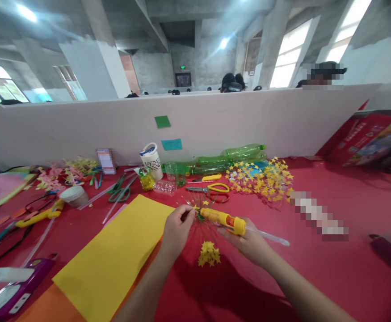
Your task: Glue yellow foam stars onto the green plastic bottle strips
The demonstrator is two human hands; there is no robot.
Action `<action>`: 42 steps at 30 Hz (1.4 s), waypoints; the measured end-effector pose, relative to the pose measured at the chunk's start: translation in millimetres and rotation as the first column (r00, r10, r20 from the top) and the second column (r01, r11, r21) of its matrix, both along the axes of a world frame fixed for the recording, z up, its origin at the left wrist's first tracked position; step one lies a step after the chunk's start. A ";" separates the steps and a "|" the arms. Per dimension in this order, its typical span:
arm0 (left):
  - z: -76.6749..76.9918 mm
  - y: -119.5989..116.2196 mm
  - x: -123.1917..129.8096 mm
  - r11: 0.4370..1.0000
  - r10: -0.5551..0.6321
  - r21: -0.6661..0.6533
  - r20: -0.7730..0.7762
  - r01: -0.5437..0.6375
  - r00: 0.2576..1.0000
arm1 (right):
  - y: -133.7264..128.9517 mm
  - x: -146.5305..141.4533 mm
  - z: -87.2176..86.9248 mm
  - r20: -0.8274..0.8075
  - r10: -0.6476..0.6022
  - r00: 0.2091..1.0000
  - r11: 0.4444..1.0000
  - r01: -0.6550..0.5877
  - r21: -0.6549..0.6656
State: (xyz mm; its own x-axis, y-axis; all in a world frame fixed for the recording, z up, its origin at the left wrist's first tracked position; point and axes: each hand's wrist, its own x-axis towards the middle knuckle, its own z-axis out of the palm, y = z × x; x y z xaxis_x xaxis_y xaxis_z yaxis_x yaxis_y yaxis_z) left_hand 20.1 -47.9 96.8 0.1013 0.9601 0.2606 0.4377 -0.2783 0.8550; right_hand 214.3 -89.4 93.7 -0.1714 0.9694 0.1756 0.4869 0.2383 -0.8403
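My right hand (249,243) is wrapped round a yellow hot glue gun (220,218), a clear glue stick (271,236) jutting from its back. The gun's nozzle points left, close to the fingertips of my left hand (178,226). Those fingers are pinched together beside a small yellow star (195,207); whether they grip the star or a thin strip is unclear. Around and under both hands spreads a fan of thin strips with a green centre (200,216), partly hidden by the gun. A small pile of yellow paper stars (209,254) lies nearer to me.
Yellow paper (121,255) lies left. Beyond my hands are yellow-handled scissors (218,188), a yellow cutter (212,177), green plastic bottles (245,151), a white cup (151,162) and a star-tipped bunch (262,179). Another yellow glue gun (41,215) rests at left. A low partition (115,120) bounds the red table.
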 end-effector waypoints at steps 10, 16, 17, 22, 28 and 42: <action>1.4 -4.0 0.0 0.985 0.028 0.171 -0.136 -0.004 0.990 | -2.8 -0.4 2.1 -0.003 -0.054 0.999 0.999 0.054 0.004; 1.2 -2.4 0.6 0.998 0.014 0.068 -0.042 -0.011 0.999 | -3.1 0.3 1.7 -0.023 -0.033 0.999 0.999 0.032 -0.021; 1.9 -2.2 0.7 0.998 0.012 0.061 -0.034 -0.010 0.999 | -2.9 0.4 1.4 -0.024 -0.023 0.999 0.999 0.023 -0.028; 2.2 -1.5 0.5 0.999 0.008 0.044 -0.016 -0.007 1.000 | -2.2 1.1 0.4 -0.018 -0.006 1.000 1.000 0.005 -0.022; 0.4 -2.4 -0.1 0.989 0.007 0.146 -0.057 0.002 0.998 | -2.1 0.4 2.4 -0.012 -0.012 1.000 1.000 0.012 0.015; 11.7 -5.5 7.9 0.855 -0.046 -0.423 0.512 0.299 0.858 | 19.6 -7.2 15.6 -0.093 0.072 0.993 0.926 -0.032 0.377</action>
State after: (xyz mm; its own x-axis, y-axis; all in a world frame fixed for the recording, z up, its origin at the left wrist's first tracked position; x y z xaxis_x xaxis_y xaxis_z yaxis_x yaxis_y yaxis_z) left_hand 28.0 -53.4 108.5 0.2644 0.9511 -0.1599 -0.0658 0.1832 0.9809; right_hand 207.0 -69.8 109.3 -0.1809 0.8199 0.5432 0.3805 0.5677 -0.7300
